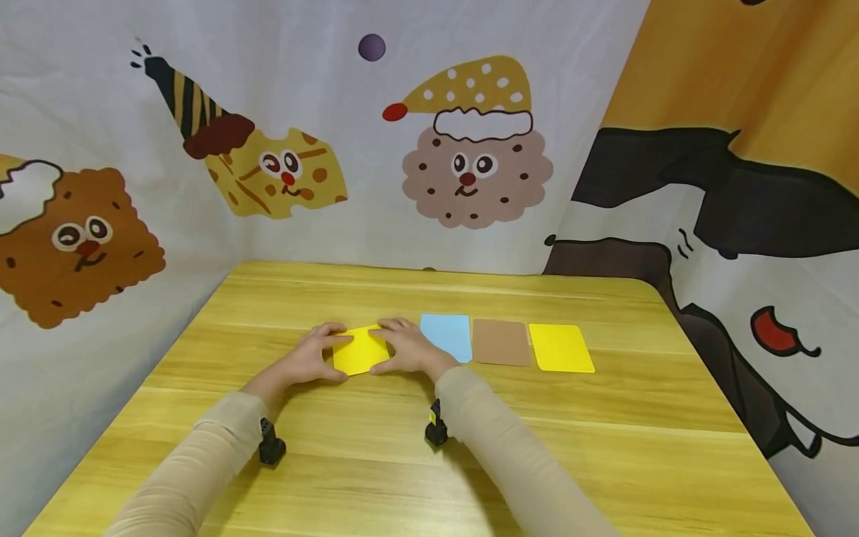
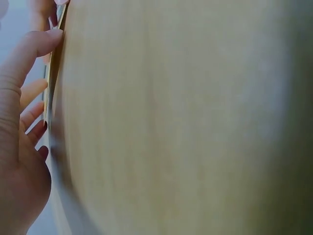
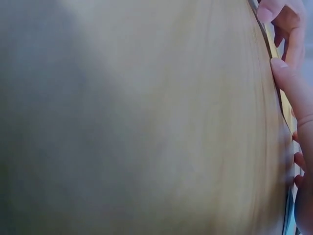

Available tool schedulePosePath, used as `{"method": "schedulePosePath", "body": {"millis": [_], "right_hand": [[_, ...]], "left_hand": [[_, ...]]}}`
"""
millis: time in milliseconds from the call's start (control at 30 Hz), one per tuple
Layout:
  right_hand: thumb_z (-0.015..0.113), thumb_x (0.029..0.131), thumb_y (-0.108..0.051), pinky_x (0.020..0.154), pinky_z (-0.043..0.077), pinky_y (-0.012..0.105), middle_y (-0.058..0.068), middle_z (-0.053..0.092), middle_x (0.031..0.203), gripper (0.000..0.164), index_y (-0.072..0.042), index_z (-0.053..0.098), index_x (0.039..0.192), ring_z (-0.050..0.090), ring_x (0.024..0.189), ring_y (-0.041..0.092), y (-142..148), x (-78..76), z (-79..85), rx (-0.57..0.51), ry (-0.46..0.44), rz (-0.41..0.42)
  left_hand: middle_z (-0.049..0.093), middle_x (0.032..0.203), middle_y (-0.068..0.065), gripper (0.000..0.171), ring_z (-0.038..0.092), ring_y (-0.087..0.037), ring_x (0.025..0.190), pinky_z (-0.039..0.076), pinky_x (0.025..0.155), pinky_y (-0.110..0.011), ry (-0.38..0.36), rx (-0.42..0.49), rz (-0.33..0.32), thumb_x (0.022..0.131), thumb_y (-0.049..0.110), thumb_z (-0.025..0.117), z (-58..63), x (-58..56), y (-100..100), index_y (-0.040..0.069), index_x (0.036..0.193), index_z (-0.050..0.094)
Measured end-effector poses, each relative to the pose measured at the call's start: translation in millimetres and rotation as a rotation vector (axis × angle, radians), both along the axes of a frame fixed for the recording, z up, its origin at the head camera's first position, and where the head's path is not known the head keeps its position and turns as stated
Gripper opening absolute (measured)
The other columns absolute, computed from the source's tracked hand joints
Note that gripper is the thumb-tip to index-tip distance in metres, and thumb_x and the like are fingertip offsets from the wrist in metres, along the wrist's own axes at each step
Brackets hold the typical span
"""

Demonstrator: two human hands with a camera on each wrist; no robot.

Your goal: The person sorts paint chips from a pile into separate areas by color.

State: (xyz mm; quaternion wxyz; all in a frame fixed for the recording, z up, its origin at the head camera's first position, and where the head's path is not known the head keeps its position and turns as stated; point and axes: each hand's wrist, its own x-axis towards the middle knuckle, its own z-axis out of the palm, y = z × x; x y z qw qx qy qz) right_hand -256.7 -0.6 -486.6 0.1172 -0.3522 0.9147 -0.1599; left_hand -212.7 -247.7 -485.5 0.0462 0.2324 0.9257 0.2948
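Note:
A yellow square card (image 1: 360, 350) lies between my two hands on the left of the card row, slightly turned. My left hand (image 1: 314, 355) holds its left side, thumb at the near corner and fingers along the far side. On the right side, my right hand (image 1: 406, 347) grips it the same way, its wrist overlapping a light blue card (image 1: 451, 337). In the left wrist view, the left thumb (image 2: 46, 43) presses the card's edge, which stands a little off the tabletop. The right thumb (image 3: 288, 81) touches that near edge in the right wrist view.
Right of the blue card lie a brown card (image 1: 501, 343) and another yellow card (image 1: 562, 347), in a row. The wooden table (image 1: 403, 477) meets a cartoon-printed curtain (image 1: 376, 224) at its back. Small black devices hang at both wrists, close over the tabletop.

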Motion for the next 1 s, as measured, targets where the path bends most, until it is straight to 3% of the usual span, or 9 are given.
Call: {"method": "schedulePosePath", "body": {"millis": [300,533,1000], "right_hand": [[0.065,0.077,-0.067,0.112,0.013,0.046,0.001,0.022,0.156,0.088,-0.027,0.035,0.150,0.014,0.143,0.024,3,0.9,-1.0,-0.044,-0.015,-0.001],[0.069,0.076,-0.063,0.112,0.016,0.048,0.007,0.025,0.154,0.090,-0.020,0.038,0.148,0.017,0.142,0.025,16,5.7,-0.9,-0.157,-0.016,0.010],[0.075,0.073,-0.058,0.106,0.025,0.053,0.009,0.029,0.151,0.091,-0.015,0.043,0.146,0.023,0.138,0.027,66,16.4,4.3,-0.256,0.037,-0.049]], "left_hand": [[0.036,0.143,-0.015,0.083,0.030,-0.040,0.128,0.026,0.099,-0.063,0.009,0.032,-0.015,0.069,0.034,0.086,2.8,1.0,3,0.002,0.137,0.052],[0.035,0.145,-0.016,0.084,0.029,-0.038,0.129,0.026,0.099,-0.063,0.017,0.069,-0.034,0.068,0.033,0.085,4.9,4.4,9,0.001,0.138,0.050],[0.034,0.146,-0.015,0.085,0.025,-0.035,0.133,0.023,0.101,-0.063,0.078,0.119,-0.101,0.068,0.028,0.084,12.5,5.8,57,0.000,0.139,0.048]]}}
